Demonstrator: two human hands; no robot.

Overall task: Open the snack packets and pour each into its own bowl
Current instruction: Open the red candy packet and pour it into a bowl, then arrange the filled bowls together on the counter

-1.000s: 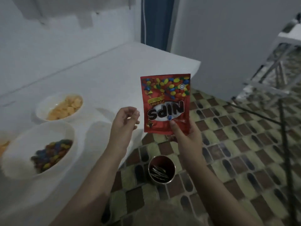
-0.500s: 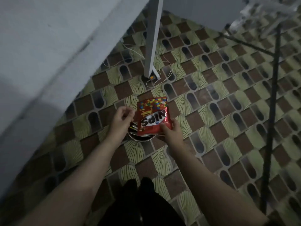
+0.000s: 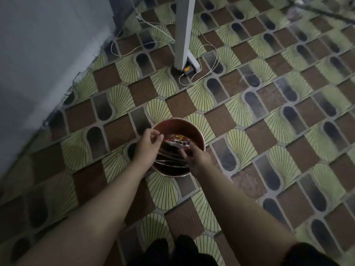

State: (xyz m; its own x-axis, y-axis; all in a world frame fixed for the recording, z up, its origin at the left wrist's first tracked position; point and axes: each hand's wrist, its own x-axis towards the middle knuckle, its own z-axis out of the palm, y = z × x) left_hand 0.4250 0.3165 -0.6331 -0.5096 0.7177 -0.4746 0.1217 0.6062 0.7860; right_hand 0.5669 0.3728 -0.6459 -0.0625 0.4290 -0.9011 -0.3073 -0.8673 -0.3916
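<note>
The red snack packet [image 3: 178, 139] lies inside a round metal tin [image 3: 199, 137] on the patterned floor, on top of several other flat wrappers. My right hand [image 3: 195, 157] hovers over the tin's near right rim, its fingers stretched toward the packet; no grip on it shows. My left hand [image 3: 148, 144] is over the tin's left rim, fingers curled with the tips meeting the thumb, and nothing is visible in it. No bowl is in view.
A white table leg [image 3: 182, 35] stands beyond the tin, with thin white cables [image 3: 209, 73] and a small orange part [image 3: 187, 69] at its foot. A pale wall [image 3: 48, 54] fills the upper left. Dark clothing [image 3: 178, 252] shows at the bottom edge.
The view dropped from the table with its bowls to the floor. Both hands went down to the tin, and the packet went from my right hand's grip into the tin.
</note>
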